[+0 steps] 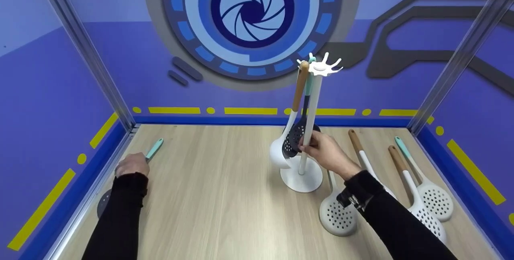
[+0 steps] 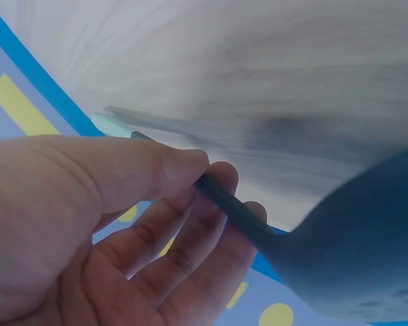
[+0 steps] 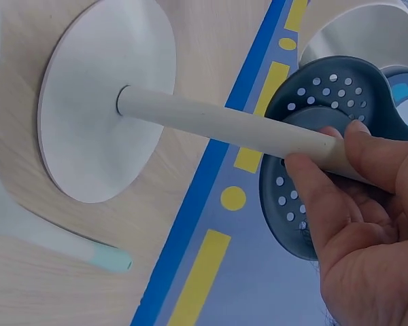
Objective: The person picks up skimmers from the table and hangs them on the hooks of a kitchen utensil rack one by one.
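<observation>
My left hand (image 1: 132, 165) pinches the dark shaft of a skimmer (image 2: 234, 210) between thumb and fingers, at the left side of the table. Its mint handle end (image 1: 155, 148) points away, and its dark perforated head (image 1: 103, 203) shows partly behind the sleeve. With thumb and fingers, my right hand (image 1: 330, 152) grips the white pole of a utensil stand (image 1: 302, 179), whose round base appears on the table. From the stand's hooks hang a white ladle (image 1: 280, 153) with a wooden handle and a dark skimmer (image 3: 326, 88) with a mint handle, right behind the pole.
Right of the stand lie a white skimmer (image 1: 338, 215), a wooden-handled white utensil (image 1: 355, 139) partly under the right arm, a wooden-handled white skimmer (image 1: 429, 220) and a mint-handled pale skimmer (image 1: 435, 201). Blue printed walls (image 1: 241, 117) enclose the wooden table (image 1: 209, 195).
</observation>
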`<act>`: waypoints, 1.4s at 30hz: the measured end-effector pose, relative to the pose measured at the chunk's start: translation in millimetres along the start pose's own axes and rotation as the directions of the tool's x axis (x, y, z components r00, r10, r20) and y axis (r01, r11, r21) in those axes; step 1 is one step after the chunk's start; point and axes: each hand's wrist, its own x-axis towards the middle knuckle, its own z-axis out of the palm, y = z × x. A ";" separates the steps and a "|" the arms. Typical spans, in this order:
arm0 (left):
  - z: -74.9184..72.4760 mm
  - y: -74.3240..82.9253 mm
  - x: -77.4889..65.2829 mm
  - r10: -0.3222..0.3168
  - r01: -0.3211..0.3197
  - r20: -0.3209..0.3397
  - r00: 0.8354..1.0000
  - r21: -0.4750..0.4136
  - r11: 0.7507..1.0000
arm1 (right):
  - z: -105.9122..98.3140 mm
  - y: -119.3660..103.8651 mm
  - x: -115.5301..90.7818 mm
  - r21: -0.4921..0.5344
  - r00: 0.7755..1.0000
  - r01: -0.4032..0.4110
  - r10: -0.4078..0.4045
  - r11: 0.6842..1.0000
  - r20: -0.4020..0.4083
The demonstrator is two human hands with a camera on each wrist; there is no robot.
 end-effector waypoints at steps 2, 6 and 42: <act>-1.0 2.7 -0.5 -0.001 0.001 -0.005 1.000 -0.002 1.000 | 0.2 0.6 0.1 0.010 1.000 -0.003 0.003 1.000 -0.002; -3.4 7.3 -1.7 0.003 -0.003 -0.001 1.000 0.005 1.000 | 1.0 1.2 0.8 0.013 1.000 -0.007 0.007 1.000 -0.008; -7.8 65.8 -10.0 0.177 -0.182 -0.149 0.973 -0.019 0.983 | 28.9 -16.0 1.6 0.050 0.989 -0.093 0.098 0.994 -0.108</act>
